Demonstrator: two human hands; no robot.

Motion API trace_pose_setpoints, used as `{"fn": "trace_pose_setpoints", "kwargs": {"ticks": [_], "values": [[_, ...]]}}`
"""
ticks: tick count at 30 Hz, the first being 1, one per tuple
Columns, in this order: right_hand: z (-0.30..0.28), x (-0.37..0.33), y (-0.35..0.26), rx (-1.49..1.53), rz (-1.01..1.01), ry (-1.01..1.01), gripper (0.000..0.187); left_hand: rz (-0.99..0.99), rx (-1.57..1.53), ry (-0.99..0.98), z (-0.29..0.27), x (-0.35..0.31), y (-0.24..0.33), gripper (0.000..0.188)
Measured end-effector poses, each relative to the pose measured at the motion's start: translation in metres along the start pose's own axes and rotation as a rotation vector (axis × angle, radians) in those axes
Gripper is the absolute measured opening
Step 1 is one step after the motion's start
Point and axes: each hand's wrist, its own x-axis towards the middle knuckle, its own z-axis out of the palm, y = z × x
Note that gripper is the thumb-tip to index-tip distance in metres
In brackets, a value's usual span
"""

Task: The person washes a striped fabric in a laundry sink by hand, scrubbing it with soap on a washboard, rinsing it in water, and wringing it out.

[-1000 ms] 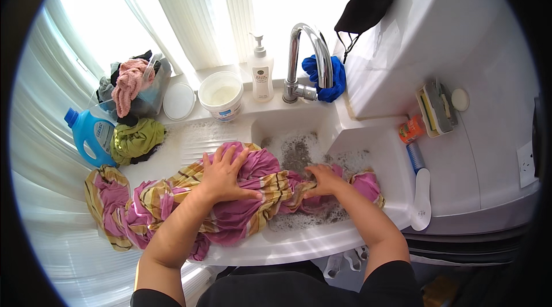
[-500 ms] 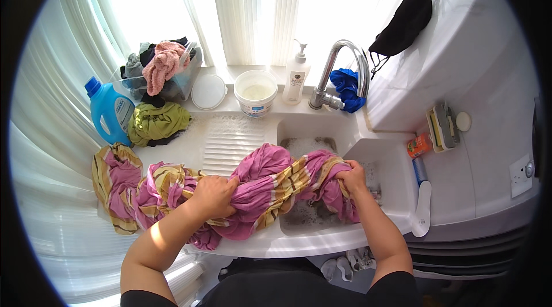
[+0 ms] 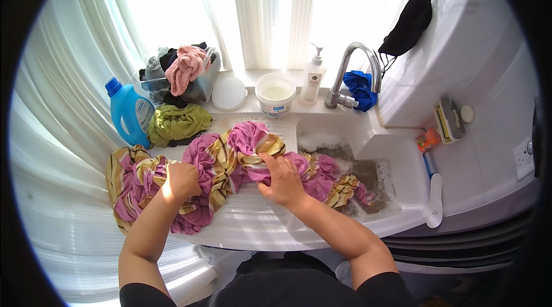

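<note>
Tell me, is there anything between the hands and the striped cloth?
Nothing visible. The left hand grips the cloth on the ribbed board, and the right hand presses on it near the sink. Both touch it directly.

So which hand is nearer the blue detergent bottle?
Left. The left hand grips the cloth just right of and below the blue detergent bottle; the right hand is farther right.

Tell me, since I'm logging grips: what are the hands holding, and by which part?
Both hold the pink and yellow striped cloth. The left hand grips a bunch on its left side on the washboard; the right hand clutches its bunched middle, near the sink.
</note>
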Motion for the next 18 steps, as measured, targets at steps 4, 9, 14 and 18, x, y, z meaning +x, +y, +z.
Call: {"fn": "trace_pose_setpoints", "kwargs": {"ticks": [4, 9, 14, 18], "values": [[-0.008, 0.017, 0.016, 0.289, 0.282, -0.175, 0.061, 0.101, -0.524, 0.533, -0.037, 0.009, 0.011, 0.067], [0.035, 0.078, 0.034, 0.053, 0.686, -0.284, 0.082, 0.004, -0.877, 0.486, -0.022, 0.118, 0.065, 0.076], [0.011, 0.009, 0.025, -0.034, 0.341, -0.567, 0.099, 0.351, -0.857, 0.651, 0.002, 0.055, 0.080, 0.059], [0.001, -0.067, -0.014, -0.108, -0.176, -0.397, 0.088, 0.575, -0.784, 0.816, 0.030, -0.021, 0.086, 0.049]]}}
